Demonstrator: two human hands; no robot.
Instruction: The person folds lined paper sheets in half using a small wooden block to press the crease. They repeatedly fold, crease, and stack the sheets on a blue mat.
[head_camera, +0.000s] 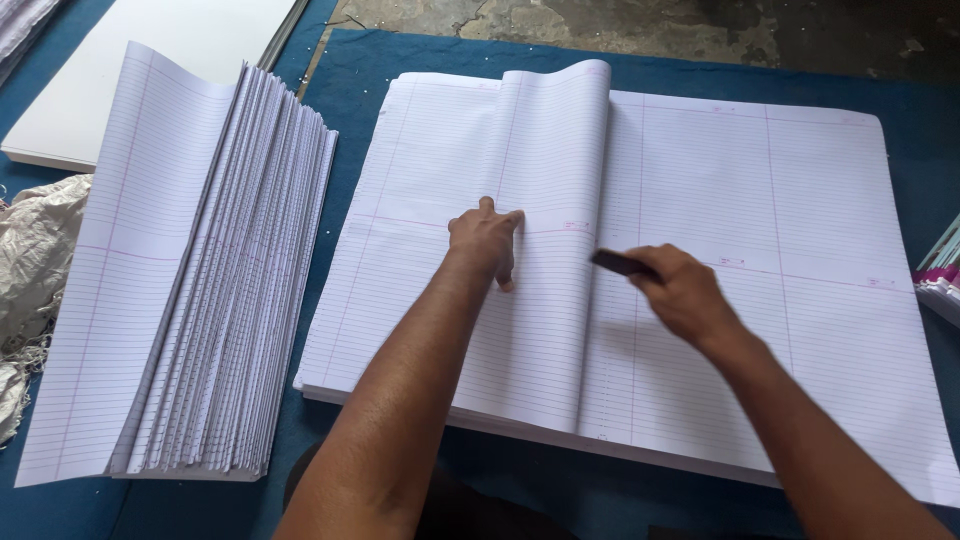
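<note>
A large stack of white ruled sheets (800, 230) lies flat on a blue cloth. Its top sheet (545, 220) is folded over toward the left, and the fold forms a raised curve down the middle. My left hand (486, 240) presses fingers down on the folded sheet. My right hand (680, 290) grips a small dark flat tool (622, 264) and holds it just right of the fold, above the stack.
A pile of folded ruled sheets (215, 290), fanned at their edges, lies to the left. White boards (150, 60) rest at the far left corner, crumpled sacking (35, 250) at the left edge, coloured paper edges (940, 275) at the right. Bare concrete floor (620, 25) lies beyond.
</note>
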